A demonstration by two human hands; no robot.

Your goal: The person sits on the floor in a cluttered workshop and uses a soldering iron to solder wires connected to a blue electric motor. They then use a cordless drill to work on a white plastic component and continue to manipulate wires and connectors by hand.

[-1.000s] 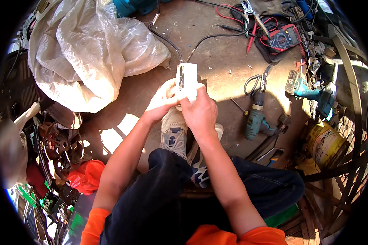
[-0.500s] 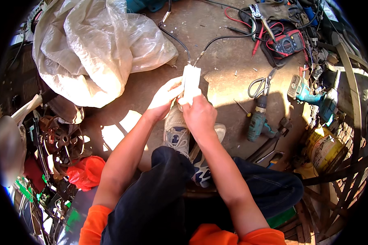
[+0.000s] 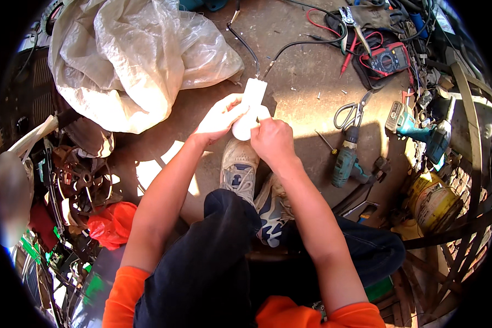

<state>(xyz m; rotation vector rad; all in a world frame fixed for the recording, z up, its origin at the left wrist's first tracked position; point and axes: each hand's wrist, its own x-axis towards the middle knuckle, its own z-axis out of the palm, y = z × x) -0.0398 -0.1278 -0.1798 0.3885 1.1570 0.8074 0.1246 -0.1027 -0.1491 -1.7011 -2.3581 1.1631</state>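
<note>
A white oblong fitting [image 3: 254, 94], overexposed in the sunlight, lies between my hands above the left shoe [image 3: 239, 169]. Its near end is a rounded white part [image 3: 242, 128]. Two black wires [image 3: 245, 44] run from its far end. My left hand [image 3: 220, 118] grips the left side, thumb along it and fingers partly behind. On the right side, my right hand [image 3: 272, 138] is closed, thumb and curled fingers pressed against the fitting near the rounded part. Whether it also holds something small is hidden.
A translucent plastic sheet [image 3: 131, 65] lies at far left. To the right are scissors [image 3: 351, 115], a screwdriver [image 3: 327, 142], a teal drill [image 3: 344, 164] and another cordless tool [image 3: 413, 127]. A red multimeter [image 3: 389, 59] and pliers [image 3: 356, 31] sit at far right. Scrap crowds both sides.
The fitting's rounded near end now shows below my hands. My right hand has shifted slightly down and right along it, while the left keeps its hold. The whole view has moved slightly.
</note>
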